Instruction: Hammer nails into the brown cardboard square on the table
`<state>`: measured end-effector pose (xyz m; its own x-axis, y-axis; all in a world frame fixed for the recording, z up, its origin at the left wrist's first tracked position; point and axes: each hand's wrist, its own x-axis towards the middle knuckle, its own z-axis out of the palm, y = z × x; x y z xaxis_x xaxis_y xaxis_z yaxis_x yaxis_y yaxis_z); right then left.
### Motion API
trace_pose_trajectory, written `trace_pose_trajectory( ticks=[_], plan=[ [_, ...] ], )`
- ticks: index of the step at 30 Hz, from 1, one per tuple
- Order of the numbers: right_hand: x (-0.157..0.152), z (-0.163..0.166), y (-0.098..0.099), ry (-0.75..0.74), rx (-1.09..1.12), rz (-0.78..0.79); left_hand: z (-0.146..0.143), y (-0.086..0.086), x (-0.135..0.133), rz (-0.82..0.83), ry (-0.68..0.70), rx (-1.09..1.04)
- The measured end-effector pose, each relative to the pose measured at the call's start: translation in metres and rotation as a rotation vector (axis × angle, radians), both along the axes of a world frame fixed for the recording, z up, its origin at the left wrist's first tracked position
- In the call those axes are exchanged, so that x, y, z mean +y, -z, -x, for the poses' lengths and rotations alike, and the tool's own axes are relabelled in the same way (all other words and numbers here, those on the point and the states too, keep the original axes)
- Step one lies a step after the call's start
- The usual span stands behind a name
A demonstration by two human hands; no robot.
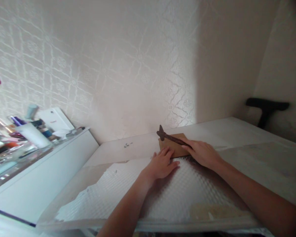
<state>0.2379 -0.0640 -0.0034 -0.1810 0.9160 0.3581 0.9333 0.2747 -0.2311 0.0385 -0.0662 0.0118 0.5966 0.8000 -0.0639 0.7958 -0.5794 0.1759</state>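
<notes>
My right hand [199, 152] is wrapped round the handle of a small dark brown hammer [171, 136], its head pointing to the left. Under the hammer lies a flat brown board [179, 149], set on a white quilted sheet [180, 194]. My left hand [164, 163] rests on the near left edge of the board with its fingers spread. Whether a nail stands beneath the hammer head cannot be made out. Farther left on the white table [212, 128] lie several tiny dark pieces [127, 144], too small to name.
On the left a white cabinet [46, 184] carries bottles, tubes and a white box [56, 119]. Patterned wallpaper [138, 65] rises behind the table. A black T-shaped object [266, 107] stands beyond the table's right side.
</notes>
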Motion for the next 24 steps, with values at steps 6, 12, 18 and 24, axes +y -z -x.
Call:
trace_pose_trajectory(
  ticks=[6, 12, 18, 24],
  plan=[
    [-0.0004, -0.0014, -0.0008, -0.008, 0.018, 0.005, 0.0004, 0.0001, 0.0009, -0.002, 0.010, 0.001],
    [0.0003, -0.0017, 0.0008, -0.016, 0.015, -0.002, 0.0008, 0.0004, 0.0007, 0.002, 0.011, -0.009],
    [0.0004, -0.0016, 0.0012, 0.010, -0.008, 0.002, 0.0012, 0.0007, 0.0003, -0.004, 0.015, -0.018],
    [-0.0006, -0.0012, -0.0005, 0.016, -0.003, -0.001, 0.0011, 0.0013, 0.0013, -0.012, 0.023, -0.013]
  ],
)
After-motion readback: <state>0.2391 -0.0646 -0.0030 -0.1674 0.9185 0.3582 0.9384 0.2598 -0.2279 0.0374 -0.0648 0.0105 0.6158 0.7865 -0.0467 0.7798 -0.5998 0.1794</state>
